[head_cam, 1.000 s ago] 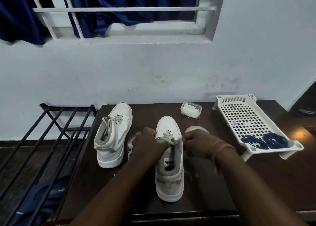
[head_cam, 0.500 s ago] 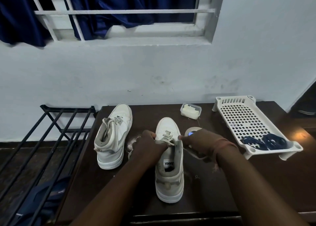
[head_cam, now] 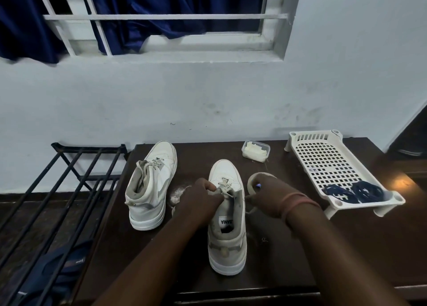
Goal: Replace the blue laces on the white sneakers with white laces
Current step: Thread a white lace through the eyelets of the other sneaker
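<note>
1. near the bench's (head_cam: 346, 255) front edge stands the right sneaker (head_cam: 227, 231), toe toward the wall.
2. the left hand (head_cam: 198, 201) pinches the white lace (head_cam: 223, 187) at the sneaker's eyelets, fingers curled.
3. the right hand (head_cam: 269, 196), fingers curled, pulls the lace's other end off that sneaker's side.
4. the left sneaker (head_cam: 151, 185) stands toward the bench's left edge, white-laced.
5. blue laces (head_cam: 353, 192) lie coiled in the white perforated tray (head_cam: 323, 157) by the right edge.

Two white sneakers stand upright, toes away: the left one (head_cam: 151, 185) fully white-laced, the near one (head_cam: 227, 217) partly laced; blue laces (head_cam: 353, 192) coiled in a tray.
</note>
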